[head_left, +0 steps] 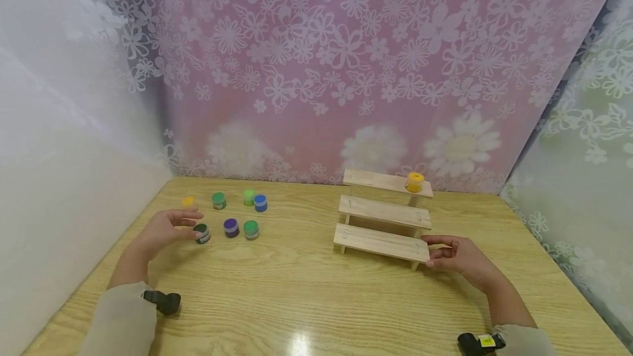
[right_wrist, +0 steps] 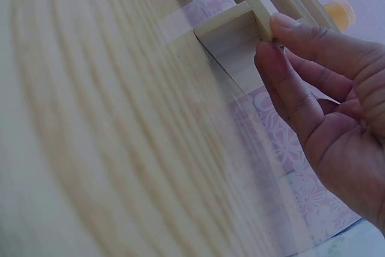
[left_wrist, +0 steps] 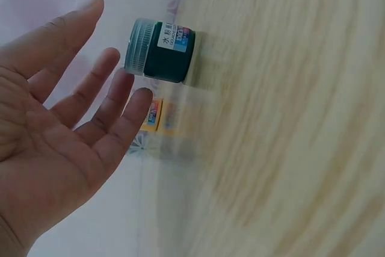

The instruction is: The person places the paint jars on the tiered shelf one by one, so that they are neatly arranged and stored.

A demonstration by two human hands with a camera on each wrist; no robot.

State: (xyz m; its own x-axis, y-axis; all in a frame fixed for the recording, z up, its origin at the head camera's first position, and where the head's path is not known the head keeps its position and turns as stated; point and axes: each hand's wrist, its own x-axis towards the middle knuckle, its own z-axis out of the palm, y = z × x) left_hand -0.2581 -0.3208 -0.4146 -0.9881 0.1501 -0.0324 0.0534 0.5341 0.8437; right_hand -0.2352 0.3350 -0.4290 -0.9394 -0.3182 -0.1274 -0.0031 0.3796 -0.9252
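My left hand (head_left: 165, 229) reaches toward a dark green paint jar (head_left: 201, 233) at the left of the table, thumb and fingers spread apart. In the left wrist view the fingertips overlap the lid side of that paint jar (left_wrist: 162, 50), which has a printed label. At the right, my right hand (head_left: 457, 259) pinches the right end of the lowest step of a three-tier wooden stand (head_left: 383, 242). The right wrist view shows the thumb and fingers at the corner of that step (right_wrist: 260, 13). A yellow paint jar (head_left: 414, 182) stands on the top step, toward its right end.
Around the left hand stand more paint jars: yellow (head_left: 189, 203), green (head_left: 219, 200), light green (head_left: 249, 197), blue (head_left: 260, 202), purple (head_left: 231, 227) and another green (head_left: 251, 229). Behind the wooden table (head_left: 296, 290) hangs a pink flowered curtain (head_left: 296, 70); a pale wall (head_left: 74, 153) rises at left.
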